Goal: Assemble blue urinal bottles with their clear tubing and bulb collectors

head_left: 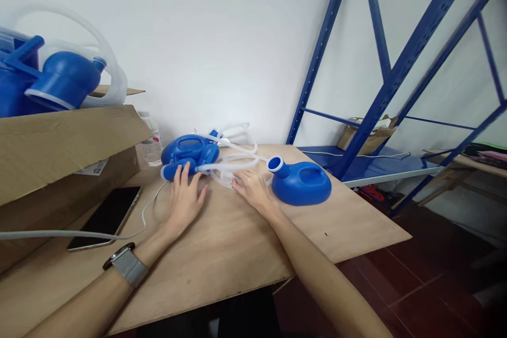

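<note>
My left hand (185, 202) lies with its fingers spread, the fingertips touching a blue funnel-like mouthpiece (171, 171) at the front of a blue plastic urinal bottle (188, 143). Coils of clear plastic tube (242, 161) run from that piece to the right. Around the near part of the coil, my right hand (252, 188) has its fingers bent and closed on the tube. A second blue urinal bottle (303, 185) with a handle lies just right of my right hand, its open neck pointing up and left. No tube shows on its neck.
An open cardboard box (71, 142) at the left holds more blue bottles (71, 76) and tubing. A black phone (105, 216), a white cable (144, 216) and a clear water bottle (151, 142) are beside it. Blue metal shelving (358, 137) stands right of the wooden table (222, 264).
</note>
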### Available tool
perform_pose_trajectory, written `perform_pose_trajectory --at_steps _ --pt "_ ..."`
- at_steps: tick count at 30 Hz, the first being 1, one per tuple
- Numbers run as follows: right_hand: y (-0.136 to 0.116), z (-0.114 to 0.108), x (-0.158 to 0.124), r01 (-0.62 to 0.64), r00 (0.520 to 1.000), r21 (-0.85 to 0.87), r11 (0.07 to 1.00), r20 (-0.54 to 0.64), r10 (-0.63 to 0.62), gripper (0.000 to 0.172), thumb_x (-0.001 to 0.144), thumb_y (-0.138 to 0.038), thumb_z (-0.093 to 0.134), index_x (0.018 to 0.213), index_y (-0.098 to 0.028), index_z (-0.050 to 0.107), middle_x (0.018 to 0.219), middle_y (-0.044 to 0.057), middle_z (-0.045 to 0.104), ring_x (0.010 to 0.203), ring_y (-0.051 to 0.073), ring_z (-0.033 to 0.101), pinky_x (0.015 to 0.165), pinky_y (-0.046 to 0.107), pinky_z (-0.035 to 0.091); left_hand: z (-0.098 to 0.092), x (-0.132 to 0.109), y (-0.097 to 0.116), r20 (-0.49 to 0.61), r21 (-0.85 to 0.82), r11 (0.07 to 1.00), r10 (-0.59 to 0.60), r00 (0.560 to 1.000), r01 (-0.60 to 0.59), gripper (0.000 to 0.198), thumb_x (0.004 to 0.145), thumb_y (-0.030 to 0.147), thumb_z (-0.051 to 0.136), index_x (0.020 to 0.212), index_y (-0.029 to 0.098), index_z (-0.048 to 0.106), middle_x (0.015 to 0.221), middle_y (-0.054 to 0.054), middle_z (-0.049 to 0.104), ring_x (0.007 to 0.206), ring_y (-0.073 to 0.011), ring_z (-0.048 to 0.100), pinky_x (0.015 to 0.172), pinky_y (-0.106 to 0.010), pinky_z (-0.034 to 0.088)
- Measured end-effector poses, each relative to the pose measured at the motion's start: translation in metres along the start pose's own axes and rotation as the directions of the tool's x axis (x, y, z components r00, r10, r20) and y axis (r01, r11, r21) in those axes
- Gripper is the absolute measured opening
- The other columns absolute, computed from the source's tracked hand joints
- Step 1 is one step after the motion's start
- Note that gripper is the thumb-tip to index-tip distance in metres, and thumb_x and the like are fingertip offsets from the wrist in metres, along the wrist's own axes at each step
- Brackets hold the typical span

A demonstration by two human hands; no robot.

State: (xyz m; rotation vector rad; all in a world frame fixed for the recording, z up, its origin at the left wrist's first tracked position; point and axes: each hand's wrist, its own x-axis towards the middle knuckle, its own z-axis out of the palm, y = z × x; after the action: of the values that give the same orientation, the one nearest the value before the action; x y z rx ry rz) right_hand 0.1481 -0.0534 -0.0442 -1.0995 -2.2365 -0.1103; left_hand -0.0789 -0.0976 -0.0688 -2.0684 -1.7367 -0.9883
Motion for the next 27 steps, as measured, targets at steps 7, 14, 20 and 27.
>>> perform_pose_trajectory --at_steps 7,14,20,27 --pt "-0.009 -0.021 -0.017 0.252 0.961 0.129 0.959 0.084 -0.264 0.02 0.096 -0.022 0.056 0.109 -0.021 0.071 0.106 0.011 0.075 0.1 0.025 0.069 0.089 0.037 0.054 -0.002 0.001 -0.016 0.034 0.128 0.988 0.08 0.996 -0.083 0.052 0.089 0.021 0.056 0.14 0.023 0.058 0.165 -0.019 0.024 0.15 -0.0461 0.021 0.114 -0.069 0.026" --pt "-0.027 -0.053 -0.035 -0.011 0.983 0.543 0.839 -0.148 0.109 0.023 0.099 -0.032 0.054 0.112 -0.024 0.071 0.115 0.006 0.074 0.105 0.021 0.069 0.085 0.032 0.057 -0.007 0.004 -0.004 -0.007 0.001 0.977 0.211 0.977 -0.211 0.06 0.091 0.025 0.056 0.149 0.021 0.047 0.163 -0.017 0.03 0.152 -0.0393 0.023 0.12 -0.062 0.022" --pt "-0.017 -0.078 -0.058 -0.041 0.999 0.526 0.849 0.0 0.049 0.033 0.1 -0.04 0.053 0.127 -0.027 0.066 0.12 0.006 0.073 0.108 0.022 0.069 0.093 0.037 0.056 -0.012 0.005 0.034 0.052 -0.328 0.809 0.531 0.846 -0.488 0.036 0.102 0.029 0.041 0.131 0.022 0.06 0.134 -0.012 0.065 0.129 -0.0274 0.057 0.114 -0.047 0.039" --pt "0.074 -0.115 -0.057 -0.188 0.972 -0.204 0.961 -0.177 0.152 0.091 0.071 -0.07 0.076 0.144 -0.022 0.053 0.148 0.016 0.052 0.141 0.042 0.038 0.116 0.062 0.027 -0.018 0.042 0.063 0.135 -0.352 0.883 0.375 0.917 -0.309 0.037 0.103 0.036 0.038 0.128 0.018 0.058 0.102 -0.01 0.075 0.082 -0.0244 0.07 0.072 -0.034 0.051"
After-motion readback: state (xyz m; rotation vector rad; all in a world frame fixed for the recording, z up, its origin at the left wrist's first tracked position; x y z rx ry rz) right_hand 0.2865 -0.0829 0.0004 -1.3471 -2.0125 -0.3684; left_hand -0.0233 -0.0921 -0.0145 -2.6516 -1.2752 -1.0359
